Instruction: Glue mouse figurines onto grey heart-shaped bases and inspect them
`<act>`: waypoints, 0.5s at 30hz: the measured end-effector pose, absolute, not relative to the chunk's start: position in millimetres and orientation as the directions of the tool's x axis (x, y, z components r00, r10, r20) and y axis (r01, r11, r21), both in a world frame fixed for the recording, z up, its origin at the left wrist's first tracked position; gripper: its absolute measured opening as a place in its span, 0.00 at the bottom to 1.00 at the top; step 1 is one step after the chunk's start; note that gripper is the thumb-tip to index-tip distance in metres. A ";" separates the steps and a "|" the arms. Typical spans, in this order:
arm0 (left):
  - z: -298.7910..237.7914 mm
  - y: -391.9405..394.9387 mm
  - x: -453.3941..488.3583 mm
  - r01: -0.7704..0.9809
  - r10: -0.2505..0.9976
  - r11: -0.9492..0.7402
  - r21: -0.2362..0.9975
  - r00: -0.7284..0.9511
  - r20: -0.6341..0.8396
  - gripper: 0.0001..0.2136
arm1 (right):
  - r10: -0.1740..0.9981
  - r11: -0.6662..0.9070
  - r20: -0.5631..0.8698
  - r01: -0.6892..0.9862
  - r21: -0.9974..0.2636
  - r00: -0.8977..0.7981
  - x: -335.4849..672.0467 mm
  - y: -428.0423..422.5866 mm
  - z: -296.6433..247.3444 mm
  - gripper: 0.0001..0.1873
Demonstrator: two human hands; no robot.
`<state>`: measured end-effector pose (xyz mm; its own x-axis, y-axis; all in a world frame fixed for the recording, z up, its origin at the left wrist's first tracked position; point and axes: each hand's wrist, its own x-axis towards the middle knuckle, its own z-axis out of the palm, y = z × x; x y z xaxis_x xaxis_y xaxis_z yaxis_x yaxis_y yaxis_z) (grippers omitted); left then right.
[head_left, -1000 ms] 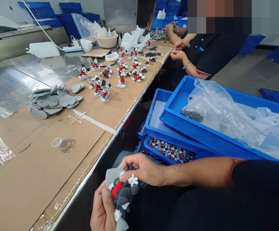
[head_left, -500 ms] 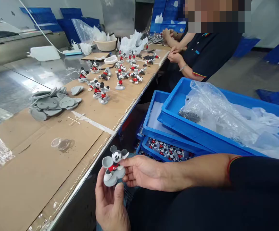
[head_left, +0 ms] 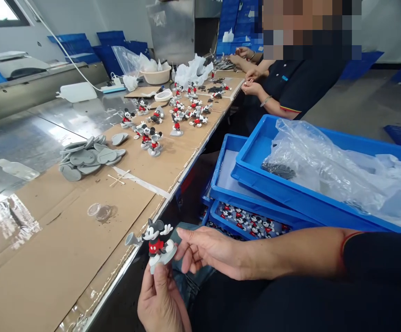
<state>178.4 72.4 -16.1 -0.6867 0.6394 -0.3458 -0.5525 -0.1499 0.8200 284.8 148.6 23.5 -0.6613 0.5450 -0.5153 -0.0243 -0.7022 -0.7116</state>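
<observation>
A Mickey Mouse figurine (head_left: pixel 156 244) with red shorts, a grey cone-shaped piece out to one side and a grey base stands upright in my left hand (head_left: pixel 162 295). The thumb and fingers of that hand are closed on the base. Just right of the figurine is my right hand (head_left: pixel 210 251), its thumb stretched out and its fingers loosely curled apart from the thumb. Nothing shows in its grasp. On the cardboard beyond stand and lie several similar figurines (head_left: pixel 155 144), near a pile of grey bases (head_left: pixel 83 157).
Cotton swabs (head_left: pixel 118 179) and a small clear dish (head_left: pixel 103 212) lie on the cardboard-covered table (head_left: pixel 65 258). At right are stacked blue trays (head_left: pixel 256 138), the top one holding plastic bags (head_left: pixel 318 157). A co-worker (head_left: pixel 290 87) sits farther along the table edge.
The figurine has turned, so its front now faces me and the cone points left. My right hand has come away from it; my left hand now grips the base. The view has shifted slightly.
</observation>
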 end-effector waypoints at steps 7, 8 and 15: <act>-17.6 77.6 184.1 -0.453 0.453 -0.104 0.886 -0.814 -0.364 0.31 | 0.905 -0.278 -0.145 -0.296 -0.914 -0.401 278.2 166.8 29.1 0.20; -17.5 77.7 185.3 -0.429 0.445 -0.087 0.899 -0.824 -0.351 0.30 | 0.893 -0.279 -0.121 -0.322 -0.905 -0.433 276.6 170.1 30.3 0.21; -2.4 71.4 165.0 -0.207 0.530 -0.037 0.978 -0.833 -0.157 0.19 | 0.839 -0.190 0.034 -0.352 -0.917 -0.543 260.2 179.0 39.6 0.22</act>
